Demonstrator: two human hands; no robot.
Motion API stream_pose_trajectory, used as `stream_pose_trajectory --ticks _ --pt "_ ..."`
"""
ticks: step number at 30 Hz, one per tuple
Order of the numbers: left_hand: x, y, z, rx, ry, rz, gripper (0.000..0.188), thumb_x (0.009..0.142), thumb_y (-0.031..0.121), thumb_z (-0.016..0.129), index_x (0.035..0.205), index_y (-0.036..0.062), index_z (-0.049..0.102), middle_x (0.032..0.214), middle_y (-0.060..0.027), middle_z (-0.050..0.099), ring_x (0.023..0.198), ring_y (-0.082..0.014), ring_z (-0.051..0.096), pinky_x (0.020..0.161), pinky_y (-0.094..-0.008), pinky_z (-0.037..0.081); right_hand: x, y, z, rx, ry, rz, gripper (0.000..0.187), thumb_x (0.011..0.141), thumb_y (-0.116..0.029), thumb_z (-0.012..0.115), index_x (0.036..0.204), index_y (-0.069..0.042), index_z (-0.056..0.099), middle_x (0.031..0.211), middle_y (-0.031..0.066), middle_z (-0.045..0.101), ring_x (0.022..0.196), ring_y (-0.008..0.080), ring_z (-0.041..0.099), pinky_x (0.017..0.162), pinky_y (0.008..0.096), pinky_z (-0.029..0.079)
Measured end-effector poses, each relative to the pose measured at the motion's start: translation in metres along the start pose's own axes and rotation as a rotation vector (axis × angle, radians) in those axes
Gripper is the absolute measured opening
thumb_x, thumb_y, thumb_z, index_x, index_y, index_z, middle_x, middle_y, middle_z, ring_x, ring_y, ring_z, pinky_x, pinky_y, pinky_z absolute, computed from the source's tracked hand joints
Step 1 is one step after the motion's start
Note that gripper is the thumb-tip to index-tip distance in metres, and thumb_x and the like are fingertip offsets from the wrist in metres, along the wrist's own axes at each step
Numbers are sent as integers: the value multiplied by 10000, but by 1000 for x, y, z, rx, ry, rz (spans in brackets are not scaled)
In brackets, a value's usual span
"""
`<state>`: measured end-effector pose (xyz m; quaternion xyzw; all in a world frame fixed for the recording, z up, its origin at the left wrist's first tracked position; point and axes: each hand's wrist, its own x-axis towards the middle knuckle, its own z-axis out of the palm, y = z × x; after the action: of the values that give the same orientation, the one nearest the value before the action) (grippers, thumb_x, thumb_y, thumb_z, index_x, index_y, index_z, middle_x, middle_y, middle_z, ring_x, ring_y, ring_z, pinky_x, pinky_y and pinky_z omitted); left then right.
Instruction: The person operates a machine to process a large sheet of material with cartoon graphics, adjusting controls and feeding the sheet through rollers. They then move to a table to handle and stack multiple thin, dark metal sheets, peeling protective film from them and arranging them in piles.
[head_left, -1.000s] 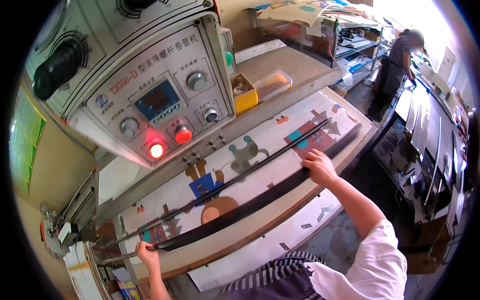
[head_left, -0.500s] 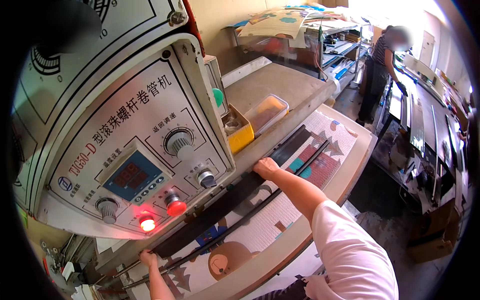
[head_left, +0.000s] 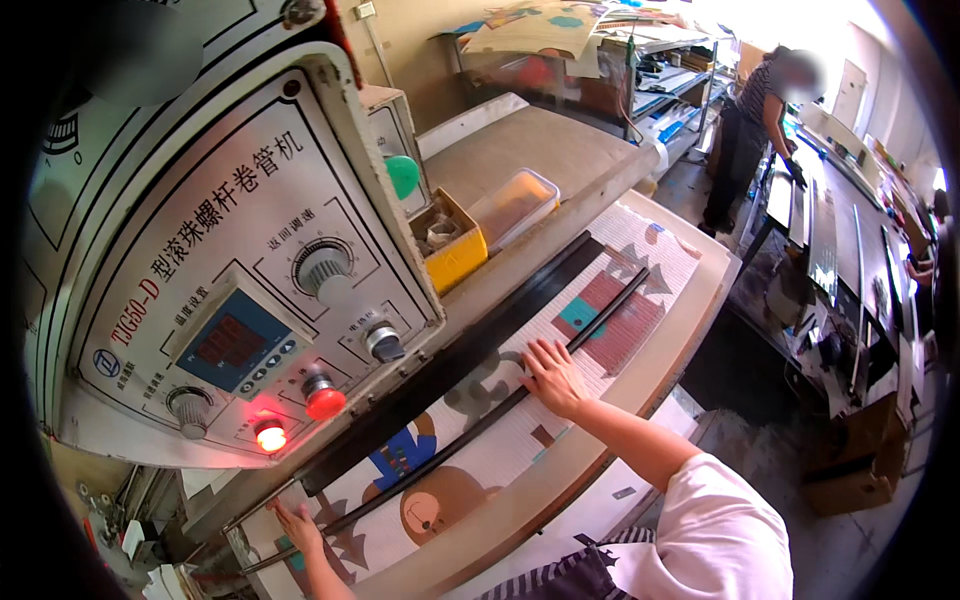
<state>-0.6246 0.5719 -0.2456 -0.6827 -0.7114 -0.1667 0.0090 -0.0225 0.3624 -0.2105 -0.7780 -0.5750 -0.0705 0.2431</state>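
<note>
A long printed sheet [head_left: 520,432], pale with cartoon bears and trees, lies flat on the machine's table. Across it runs a thin black rod [head_left: 605,314]. My right hand [head_left: 553,380] is open, fingers spread over the sheet beside the rod. At the sheet's left end my left hand [head_left: 300,530] is also open, fingers apart, by the rod's metal end. Whether either palm presses down, I cannot tell. Beyond the rod, a wide dark bar [head_left: 450,368] lies along the sheet's far side, next to the machine.
A control panel [head_left: 240,270] with knobs, a display and a lit red lamp fills the upper left. Behind the sheet sit a yellow box [head_left: 455,258] and a clear plastic tub [head_left: 515,205]. Another person [head_left: 745,135] stands at a workbench [head_left: 850,230] on the right.
Both hands have come off the dark bar and opened, the right one moving nearer to me over the rod. The dark bar sits farther back, and more of the print shows. The view shifted slightly.
</note>
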Motion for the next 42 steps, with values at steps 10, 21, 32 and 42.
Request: stream_pose_trajectory --ticks 10,21,32,42 --pt "-162 130 -39 -89 74 443 530 964 338 375 1379 8 370 1440 -169 368 1351 -347 298 1094 -512 181 -53 7 -16 -17 108 -45 362 887 -372 539 1048 -65 646 1204 63 597 1205 238 486 1126 467 210" --pt "-172 171 -42 -106 95 492 400 933 315 406 1185 40 551 1285 -107 528 1170 -316 475 1007 -472 282 137 -115 -225 -2 516 -326 661 776 10 504 1404 -7 297 1227 112 572 1379 310 266 1117 527 168" --pt "-142 82 -62 -72 185 377 378 817 123 552 1190 64 536 1283 -118 499 1200 -317 446 1016 -515 272 -18 -99 -165 582 3 -65 590 746 21 538 1318 -17 399 1136 161 579 1035 342 560 866 426 461" --pt "-81 -44 -103 420 -390 610 229 706 -38 592 919 30 546 951 -157 549 958 -352 524 848 -410 457 -161 -108 -63 967 -529 139 355 821 -103 610 1153 8 552 948 151 672 837 283 661 736 346 527"
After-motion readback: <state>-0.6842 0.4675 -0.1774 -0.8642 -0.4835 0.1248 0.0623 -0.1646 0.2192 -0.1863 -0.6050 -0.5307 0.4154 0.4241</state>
